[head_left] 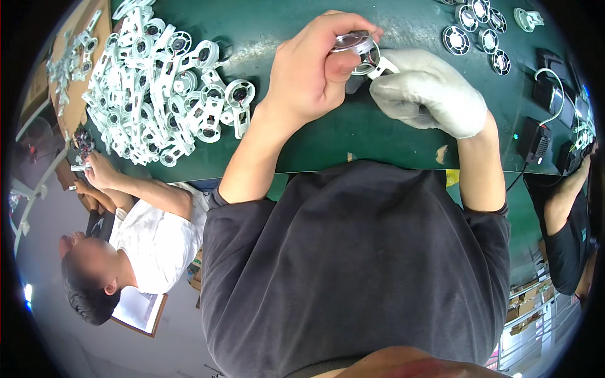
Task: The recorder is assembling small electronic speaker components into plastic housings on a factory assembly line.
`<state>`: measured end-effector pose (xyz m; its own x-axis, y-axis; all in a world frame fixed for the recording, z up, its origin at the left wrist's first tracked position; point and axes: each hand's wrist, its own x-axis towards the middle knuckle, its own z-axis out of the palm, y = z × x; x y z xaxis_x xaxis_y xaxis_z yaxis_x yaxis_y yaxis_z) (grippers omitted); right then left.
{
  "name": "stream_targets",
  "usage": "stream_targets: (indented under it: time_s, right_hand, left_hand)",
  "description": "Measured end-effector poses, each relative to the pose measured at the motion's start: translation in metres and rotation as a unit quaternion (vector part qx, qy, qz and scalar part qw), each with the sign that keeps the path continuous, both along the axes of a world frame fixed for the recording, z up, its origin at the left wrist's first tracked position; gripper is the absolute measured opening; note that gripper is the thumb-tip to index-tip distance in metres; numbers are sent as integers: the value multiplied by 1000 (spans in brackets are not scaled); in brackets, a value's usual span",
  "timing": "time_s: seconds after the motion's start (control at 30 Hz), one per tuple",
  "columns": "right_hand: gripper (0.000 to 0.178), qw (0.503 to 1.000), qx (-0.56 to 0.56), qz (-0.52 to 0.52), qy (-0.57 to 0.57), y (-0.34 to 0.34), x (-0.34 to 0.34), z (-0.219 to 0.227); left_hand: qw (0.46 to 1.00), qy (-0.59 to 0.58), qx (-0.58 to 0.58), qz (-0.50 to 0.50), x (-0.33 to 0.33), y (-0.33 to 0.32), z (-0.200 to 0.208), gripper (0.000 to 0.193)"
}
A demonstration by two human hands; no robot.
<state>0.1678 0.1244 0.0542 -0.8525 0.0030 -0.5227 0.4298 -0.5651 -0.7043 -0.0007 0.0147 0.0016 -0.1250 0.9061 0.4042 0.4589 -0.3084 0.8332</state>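
Dark-grey cloth shirt point(359, 252) nearest. Past it, white plastic part with round ring head point(379, 65) sits between both hands, over green tabletop point(328, 145): bare left hand point(312, 69) pinches head, grey-white-gloved right hand point(435, 94) holds handle. Long axis roughly left-right, tilt unclear; neither hand nearer.

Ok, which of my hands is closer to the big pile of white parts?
Left: your left hand is just to the right of the pile; your gloved right hand is farther right.
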Motion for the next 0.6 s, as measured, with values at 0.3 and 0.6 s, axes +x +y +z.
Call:
stream_targets:
  time_s: [0.3,0.6]
  right_hand:
    - [20,998,-19,-57,12,6,2,5]
    - [20,998,7,-45,34,6,7,-6]
  left_hand:
    - [980,-185,11,74,5,0,34,63]
    - [943,-98,315,-42,-5,36,-15,54]
